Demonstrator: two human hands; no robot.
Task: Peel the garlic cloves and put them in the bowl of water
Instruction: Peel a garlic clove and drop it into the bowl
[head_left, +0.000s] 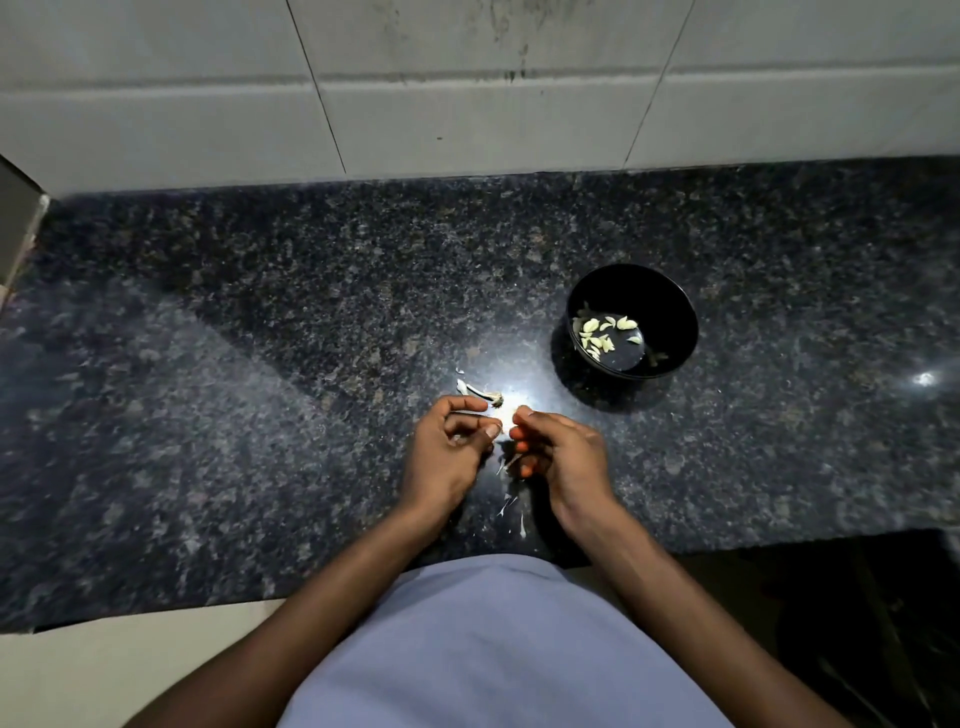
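Note:
Both hands meet over the dark granite counter (260, 364), just in front of me. My left hand (452, 447) and my right hand (561, 452) pinch a small pale garlic clove (506, 423) between their fingertips; most of it is hidden by the fingers. A black bowl (670, 312) with water stands to the upper right of the hands, and several peeled cloves (602, 330) float in it. Bits of garlic skin and a stem piece (480, 391) lie just beyond the left fingers.
Thin white peel scraps (511, 512) lie on the counter between my wrists. A tiled wall (467, 104) rises behind the counter. The counter's front edge runs close to my body, with a dark gap at the lower right (857, 623).

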